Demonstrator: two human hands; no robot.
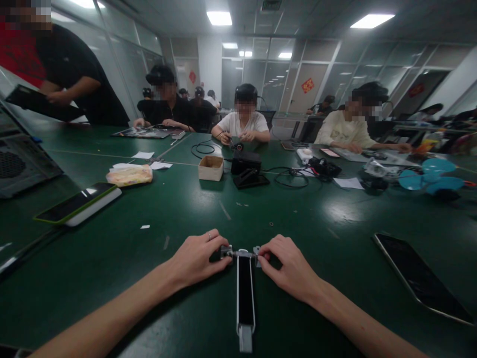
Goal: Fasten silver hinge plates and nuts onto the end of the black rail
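Note:
A long, narrow black device with a white rim (245, 293) lies on the green table, its near end a short grey tab. At its far end a thin metal rod runs crosswise. My left hand (199, 256) is closed, thumb and fingers pinching a small metal bracket (226, 252) at the left end of the rod. A second metal bracket (258, 250) sits at the right end, and my right hand (288, 263) pinches it between thumb and fingertips. Part of each bracket is hidden by fingers.
A phone (417, 273) lies right of my hands, another phone-like device (78, 201) at left. Ahead are a small open box (210, 169), a black stand (248, 171), cables and blue fan blades (428, 176). Several people sit or stand around the green table (179, 204).

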